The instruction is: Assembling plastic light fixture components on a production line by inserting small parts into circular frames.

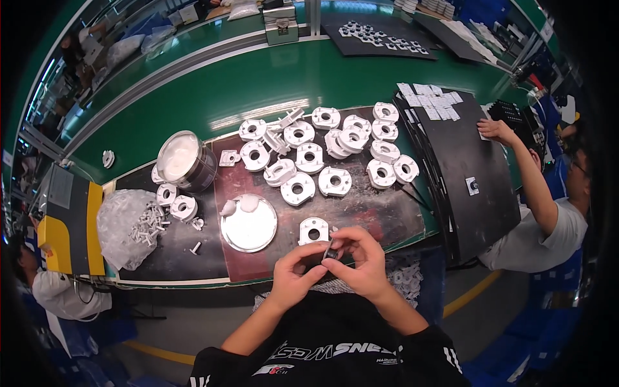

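Note:
My left hand [293, 274] and my right hand [362, 258] meet over the near table edge, both pinching one small dark part [331, 252] between the fingertips. Just beyond them a white round plastic piece with a centre hole [313, 229] lies on the dark mat [361, 206]. Several more white ring-shaped pieces [322, 151] are spread across the mat farther out. A shiny round metal lid [248, 224] holding white paste lies left of my hands.
An open tin of white paste [186, 161] stands at the left, by a clear bag of small white parts [132, 226]. A co-worker at the right reaches [496, 131] over black sheets [464, 168]. A green conveyor [258, 77] runs behind.

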Available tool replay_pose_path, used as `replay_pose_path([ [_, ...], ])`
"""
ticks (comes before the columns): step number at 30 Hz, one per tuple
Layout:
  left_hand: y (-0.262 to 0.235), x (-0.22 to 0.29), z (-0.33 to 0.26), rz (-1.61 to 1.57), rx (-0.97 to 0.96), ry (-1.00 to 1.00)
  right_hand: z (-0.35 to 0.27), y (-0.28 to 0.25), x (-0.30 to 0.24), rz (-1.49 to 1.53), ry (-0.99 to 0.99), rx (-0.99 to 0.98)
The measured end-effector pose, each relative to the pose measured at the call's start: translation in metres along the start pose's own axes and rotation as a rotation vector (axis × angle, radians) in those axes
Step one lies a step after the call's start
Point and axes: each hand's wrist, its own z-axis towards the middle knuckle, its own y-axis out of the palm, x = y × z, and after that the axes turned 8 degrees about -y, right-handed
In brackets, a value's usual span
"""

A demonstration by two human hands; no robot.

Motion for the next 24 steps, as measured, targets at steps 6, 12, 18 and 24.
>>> replay_pose_path([
  [6, -0.014, 0.008, 0.003, 0.053, 0.075, 0.008, 0.001, -0.012, 0.014, 0.040, -0.047, -0.017],
  [12, -0.030, 0.055, 0.036, 1.151, 0.088, 0.368, 0.022, -0.021, 0.026, -0.688, -0.206, -0.230],
  [18, -0.036, 0.067, 0.046, 1.330, -0.110, 0.360, 0.028, -0.021, 0.040, -0.756, -0.180, -0.338],
  [24, -0.036, 0.065, 0.047, 1.343, -0.176, 0.316, 0.028, -0.024, 0.046, -0.705, -0.172, -0.325],
])
